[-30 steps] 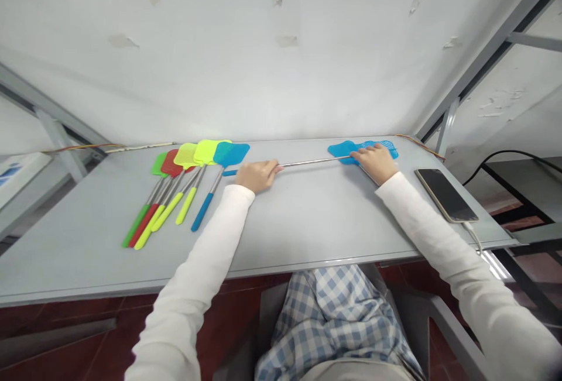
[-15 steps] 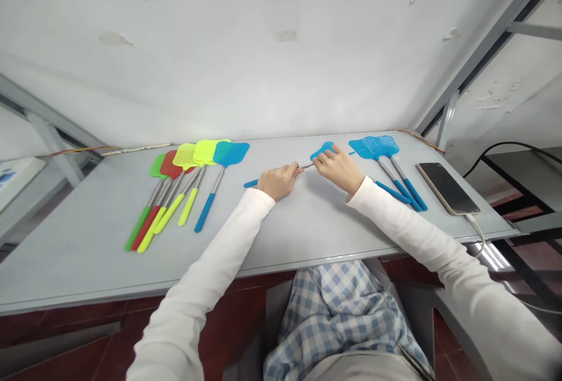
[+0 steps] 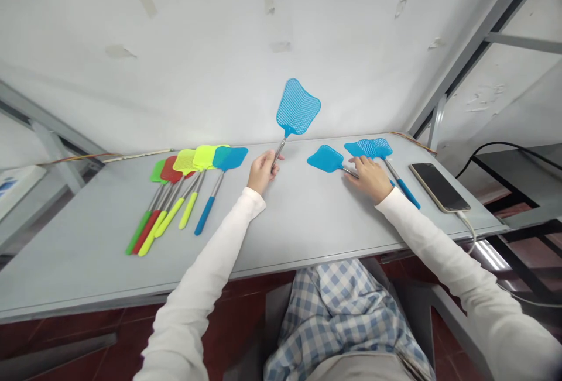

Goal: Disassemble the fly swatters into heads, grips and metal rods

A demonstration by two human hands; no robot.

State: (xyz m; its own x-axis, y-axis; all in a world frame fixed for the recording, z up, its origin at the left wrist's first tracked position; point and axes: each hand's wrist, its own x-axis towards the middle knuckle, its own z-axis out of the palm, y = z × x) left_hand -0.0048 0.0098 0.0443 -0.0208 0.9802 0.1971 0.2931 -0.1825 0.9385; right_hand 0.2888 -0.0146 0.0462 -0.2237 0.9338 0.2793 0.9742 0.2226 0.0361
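Note:
My left hand [image 3: 262, 171] is closed round the handle of a blue fly swatter [image 3: 297, 108], which stands raised with its head up against the white wall. My right hand [image 3: 369, 176] rests on the shaft of another blue swatter [image 3: 325, 159] lying flat on the grey table [image 3: 285, 223]; its fingers curl over the shaft. Just to the right lie more blue swatters [image 3: 369, 147], heads overlapping, handles toward me.
At the left lies a row of several swatters [image 3: 193, 161] in green, red, yellow and blue, handles toward me. A phone [image 3: 439, 186] on a cable lies at the table's right end. Grey metal frame bars stand at both sides.
The swatter's shaft went from long to short between my hands. My left hand has since lifted it upright, and my right hand has moved right onto another blue swatter.

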